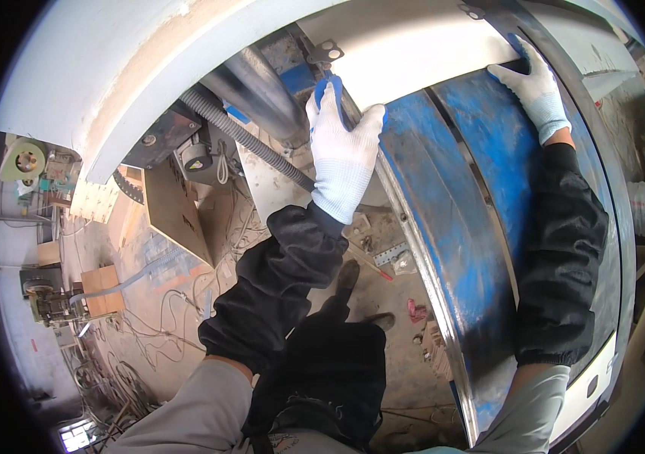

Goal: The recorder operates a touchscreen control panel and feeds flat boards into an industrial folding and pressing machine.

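Left hand (344, 140), white-gloved, is spreading open by the near-left corner of a white sheet (413, 53), thumb standing apart from the fingers; right hand (534, 85) is likewise spreading, thumb and fingers bracketing the near-right corner. Neither is visibly closing on anything. The sheet is lying on the far part of a blue, worn bed (428, 204), its bright face running up under a pale overhead panel (111, 98). Progress, as I am judging it: the sheet is already sitting on the bed with both hands at its corners, so placing looks mostly done; squaring it up is perhaps remaining, and no finished piece is showing. Counting: one sheet, one bed, two gloved hands, two small metal brackets (326, 51) showing near the sheet's sides. Farther out, one ribbed grey hose (247, 140) is running behind the left hand, and two dark shoes (347, 274) are standing on the littered floor (406, 378).
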Action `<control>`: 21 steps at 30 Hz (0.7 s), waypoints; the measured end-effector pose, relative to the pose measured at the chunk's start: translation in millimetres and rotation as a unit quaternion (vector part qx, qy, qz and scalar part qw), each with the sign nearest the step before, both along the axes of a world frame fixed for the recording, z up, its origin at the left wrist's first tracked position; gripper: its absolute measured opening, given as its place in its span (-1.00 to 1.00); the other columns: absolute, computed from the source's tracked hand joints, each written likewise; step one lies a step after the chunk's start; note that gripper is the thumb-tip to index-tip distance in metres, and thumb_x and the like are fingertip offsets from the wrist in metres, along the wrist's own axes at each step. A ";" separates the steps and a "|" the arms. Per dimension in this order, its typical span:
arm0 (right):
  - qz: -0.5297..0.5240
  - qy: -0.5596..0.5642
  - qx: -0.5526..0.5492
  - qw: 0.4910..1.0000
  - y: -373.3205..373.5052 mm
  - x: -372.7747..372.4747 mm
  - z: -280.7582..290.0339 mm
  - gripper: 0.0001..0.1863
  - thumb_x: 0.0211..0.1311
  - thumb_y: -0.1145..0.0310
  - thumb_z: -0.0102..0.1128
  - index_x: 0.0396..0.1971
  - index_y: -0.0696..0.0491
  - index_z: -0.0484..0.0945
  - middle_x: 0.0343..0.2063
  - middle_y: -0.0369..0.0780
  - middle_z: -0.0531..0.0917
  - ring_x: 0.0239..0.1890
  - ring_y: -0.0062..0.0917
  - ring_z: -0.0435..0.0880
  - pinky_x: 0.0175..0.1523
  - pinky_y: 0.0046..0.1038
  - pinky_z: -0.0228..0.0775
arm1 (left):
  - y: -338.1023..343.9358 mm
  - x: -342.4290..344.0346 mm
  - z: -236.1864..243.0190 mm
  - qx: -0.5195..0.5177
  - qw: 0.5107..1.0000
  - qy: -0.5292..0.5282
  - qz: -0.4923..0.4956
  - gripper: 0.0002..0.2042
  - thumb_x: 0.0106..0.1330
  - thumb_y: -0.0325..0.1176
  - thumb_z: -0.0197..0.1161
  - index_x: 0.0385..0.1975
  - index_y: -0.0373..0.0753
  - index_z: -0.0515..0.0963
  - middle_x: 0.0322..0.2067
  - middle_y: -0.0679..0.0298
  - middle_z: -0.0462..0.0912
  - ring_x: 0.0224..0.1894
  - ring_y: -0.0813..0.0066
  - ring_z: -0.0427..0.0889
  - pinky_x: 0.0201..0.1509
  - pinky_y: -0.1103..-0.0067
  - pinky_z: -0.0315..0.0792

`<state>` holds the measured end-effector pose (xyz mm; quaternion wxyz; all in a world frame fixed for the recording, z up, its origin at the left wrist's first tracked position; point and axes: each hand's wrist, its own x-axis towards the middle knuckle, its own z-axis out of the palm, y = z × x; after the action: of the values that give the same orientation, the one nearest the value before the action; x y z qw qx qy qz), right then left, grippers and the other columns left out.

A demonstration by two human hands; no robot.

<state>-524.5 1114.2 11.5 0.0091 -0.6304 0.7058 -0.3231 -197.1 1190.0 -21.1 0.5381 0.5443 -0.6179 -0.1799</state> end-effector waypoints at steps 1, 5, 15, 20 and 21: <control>-0.001 0.007 -0.005 1.000 0.6 -0.4 1.6 0.01 0.07 -0.18 0.54 0.46 0.05 0.41 0.30 0.03 0.57 0.34 -0.19 0.58 0.46 -0.26 0.40 | 1.5 -1.9 1.3 -0.004 1.000 0.021 0.000 -0.41 0.30 -0.37 0.50 0.27 -0.48 0.46 0.16 -0.06 0.52 0.25 0.15 0.54 0.40 0.33 0.41; 0.003 -0.038 0.010 0.999 -1.4 -3.9 3.2 0.00 0.06 -0.13 0.58 0.45 0.05 0.41 0.30 0.00 0.57 0.33 -0.24 0.60 0.43 -0.28 0.43 | 0.0 -4.5 -3.2 -0.020 0.997 0.069 0.002 -0.41 0.24 -0.48 0.53 0.27 -0.43 0.49 0.17 0.00 0.52 0.21 0.26 0.57 0.34 0.38 0.49; 0.011 -0.030 -0.005 0.999 1.7 1.4 4.1 -0.10 0.07 -0.11 0.58 0.38 0.02 0.51 0.27 -0.04 0.61 0.30 -0.27 0.62 0.40 -0.30 0.45 | -1.6 -13.8 -3.1 -0.017 0.989 0.143 0.019 -0.44 0.24 -0.53 0.51 0.26 -0.36 0.51 0.14 0.10 0.51 0.17 0.31 0.57 0.26 0.43 0.54; 0.011 0.031 -0.012 0.999 3.2 -2.5 4.6 -0.16 0.09 -0.14 0.53 0.33 0.01 0.57 0.24 -0.07 0.63 0.27 -0.27 0.65 0.39 -0.31 0.45 | -3.1 -16.5 -1.5 -0.008 0.993 0.115 0.034 -0.46 0.27 -0.50 0.48 0.27 -0.34 0.51 0.15 0.10 0.51 0.16 0.28 0.58 0.26 0.41 0.54; 0.014 0.037 -0.010 0.999 2.9 -2.1 4.5 -0.16 0.10 -0.15 0.52 0.33 0.00 0.57 0.23 -0.07 0.64 0.27 -0.27 0.65 0.40 -0.31 0.45 | -3.5 -15.8 -1.0 -0.007 0.993 0.114 0.037 -0.46 0.27 -0.49 0.47 0.27 -0.34 0.51 0.15 0.10 0.51 0.17 0.29 0.58 0.26 0.42 0.54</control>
<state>-526.7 1117.2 16.1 -0.0186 -0.6514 0.6938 -0.3066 -212.9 1186.5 -22.0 0.6151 0.5390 -0.5334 -0.2159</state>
